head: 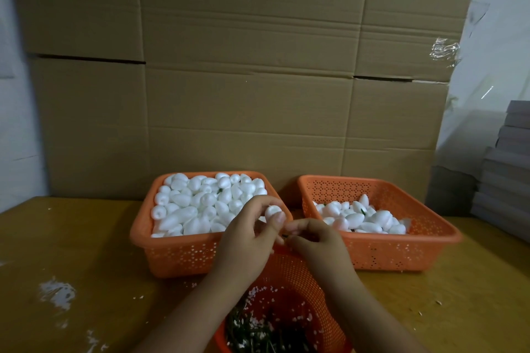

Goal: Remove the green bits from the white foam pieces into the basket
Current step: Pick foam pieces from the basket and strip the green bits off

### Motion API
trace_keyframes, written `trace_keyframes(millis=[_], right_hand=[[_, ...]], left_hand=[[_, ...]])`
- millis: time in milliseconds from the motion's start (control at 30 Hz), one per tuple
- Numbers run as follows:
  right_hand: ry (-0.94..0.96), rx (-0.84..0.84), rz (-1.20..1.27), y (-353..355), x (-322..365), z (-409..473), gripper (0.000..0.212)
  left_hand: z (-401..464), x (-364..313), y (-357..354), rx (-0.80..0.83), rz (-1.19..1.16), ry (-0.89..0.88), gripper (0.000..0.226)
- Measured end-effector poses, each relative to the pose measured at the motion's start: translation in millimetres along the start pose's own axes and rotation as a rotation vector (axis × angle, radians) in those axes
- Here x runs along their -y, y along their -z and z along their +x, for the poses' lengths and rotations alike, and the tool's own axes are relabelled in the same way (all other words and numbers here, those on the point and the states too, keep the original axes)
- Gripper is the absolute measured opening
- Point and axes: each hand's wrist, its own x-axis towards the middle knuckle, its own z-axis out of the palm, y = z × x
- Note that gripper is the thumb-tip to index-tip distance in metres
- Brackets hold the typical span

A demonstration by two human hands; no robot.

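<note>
Foam piece (273, 210) pinched in left hand (252, 233) fingertips, frame centre; right hand (311, 238) fingers curled, contents unclear to me. Three orange baskets: (183, 252), (401, 249), (289, 275).

1. The three baskets are orange plastic, their walls pierced with small holes; the left basket (177, 255) and right basket (401, 252) look smooth and faintly shiny, as does the near basket (289, 275).
2. The foam pieces (195, 203) are white, matt and finely grained.
3. The table (71, 252) is yellowish wood, worn, with pale scuffed patches.
4. The backdrop (243, 80) is brown corrugated cardboard, matt and creased.
5. Clear glossy tape (444, 50) is stuck to the cardboard's right edge.
</note>
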Motion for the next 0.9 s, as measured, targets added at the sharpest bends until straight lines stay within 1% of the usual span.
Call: trace_keyframes(millis=[67,200,267,367,500,600,733,833,867,900], right_hand=[[0.0,-0.003,0.018,0.0,0.0,0.1,0.021],[0.0,0.015,0.051,0.0,-0.5,0.7,0.024],[-0.003,0.003,0.064,0.5,-1.6,1.5,0.024],[-0.004,0.006,0.06,0.7,-2.8,2.2,0.021],[-0.002,0.008,0.046,0.9,-2.9,1.7,0.018],[-0.011,0.011,0.038,1.0,-2.6,1.6,0.018],[-0.022,0.01,0.045,0.1,-1.6,1.2,0.018],[-0.022,0.005,0.045,0.0,-2.2,1.0,0.018],[-0.02,0.005,0.047,0.1,-2.2,1.1,0.017],[-0.019,0.007,0.053,0.0,-2.1,1.3,0.017]], left_hand=[[-0.4,-2.1,-0.8,-0.015,-0.005,-0.007,0.011],[-1.4,-6.0,1.7,-0.058,0.03,-0.022,0.02],[-2.4,-7.4,3.0,-0.064,0.063,-0.043,0.02],[-2.3,-7.7,2.9,-0.07,0.05,-0.006,0.012],[-2.7,-7.8,1.8,-0.056,0.021,0.045,0.011],[-3.4,-6.5,1.0,-0.053,0.049,0.056,0.025],[-1.8,-2.9,1.5,-0.04,0.042,0.058,0.033],[-1.4,-3.8,1.7,0.004,0.02,0.059,0.051],[-1.3,-3.9,1.5,0.013,0.024,0.058,0.05],[-1.1,-3.7,1.0,0.016,0.026,0.056,0.044]])
